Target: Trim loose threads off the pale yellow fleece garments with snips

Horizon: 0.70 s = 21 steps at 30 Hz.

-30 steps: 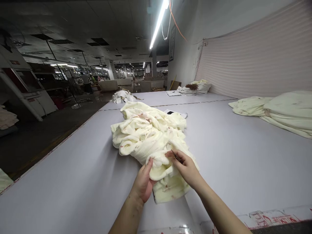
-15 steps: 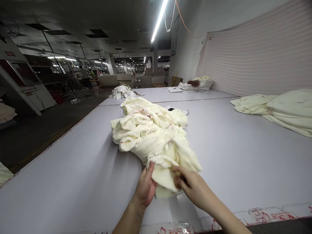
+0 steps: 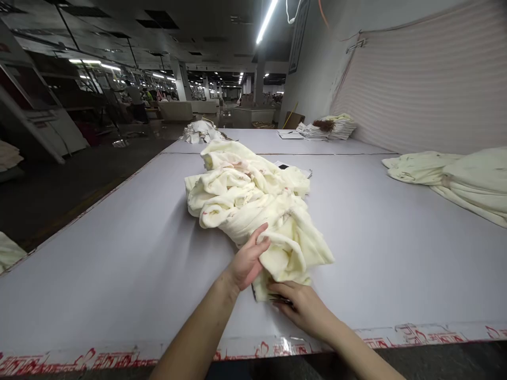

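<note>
Pale table (image 3: 380,248). Cream cloth (image 3: 253,198) bunched on it, near middle of near edge, long axis slanting far-left to near-right. Left hand (image 3: 249,259): digits parted against fold. Right hand (image 3: 303,307): fingers curled round dark tool (image 3: 282,300).

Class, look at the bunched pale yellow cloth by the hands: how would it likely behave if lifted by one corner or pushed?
The cloth would probably droop rather than hold its shape, since it lies in loose, soft folds. It may feel fairly weighty, as many layers are heaped together. Pushed, it would likely crumple rather than roll: its outline is uneven.
</note>
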{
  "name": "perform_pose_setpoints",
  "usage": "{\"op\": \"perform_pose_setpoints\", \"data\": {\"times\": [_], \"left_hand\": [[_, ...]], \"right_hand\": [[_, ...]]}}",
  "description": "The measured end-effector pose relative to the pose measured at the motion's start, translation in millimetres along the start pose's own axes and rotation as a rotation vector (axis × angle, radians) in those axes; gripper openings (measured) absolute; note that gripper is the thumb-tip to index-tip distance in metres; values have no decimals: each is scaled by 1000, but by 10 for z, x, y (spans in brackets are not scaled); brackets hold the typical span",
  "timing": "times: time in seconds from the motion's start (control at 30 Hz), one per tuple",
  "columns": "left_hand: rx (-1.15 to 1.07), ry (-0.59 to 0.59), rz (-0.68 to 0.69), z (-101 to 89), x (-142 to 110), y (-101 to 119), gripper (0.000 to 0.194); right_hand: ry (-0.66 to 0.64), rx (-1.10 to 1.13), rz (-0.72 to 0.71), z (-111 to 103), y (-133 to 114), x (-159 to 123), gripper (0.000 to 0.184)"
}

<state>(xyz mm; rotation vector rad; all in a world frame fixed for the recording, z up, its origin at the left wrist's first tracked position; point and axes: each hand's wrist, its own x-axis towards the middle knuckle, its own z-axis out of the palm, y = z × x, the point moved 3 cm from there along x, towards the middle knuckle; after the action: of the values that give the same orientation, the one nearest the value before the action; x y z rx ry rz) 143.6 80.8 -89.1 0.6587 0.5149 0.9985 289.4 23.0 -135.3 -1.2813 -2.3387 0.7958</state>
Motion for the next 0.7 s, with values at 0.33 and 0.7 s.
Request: {"op": "perform_pose_setpoints", "data": {"times": [0.33, 0.7], "left_hand": [[228, 400, 15, -692, -406, -87, 30], [369, 459, 189, -402, -259, -802, 21]], "right_hand": [[7, -40, 32, -59, 116, 391, 17], [-23, 7, 22, -348, -104, 578, 17]]}}
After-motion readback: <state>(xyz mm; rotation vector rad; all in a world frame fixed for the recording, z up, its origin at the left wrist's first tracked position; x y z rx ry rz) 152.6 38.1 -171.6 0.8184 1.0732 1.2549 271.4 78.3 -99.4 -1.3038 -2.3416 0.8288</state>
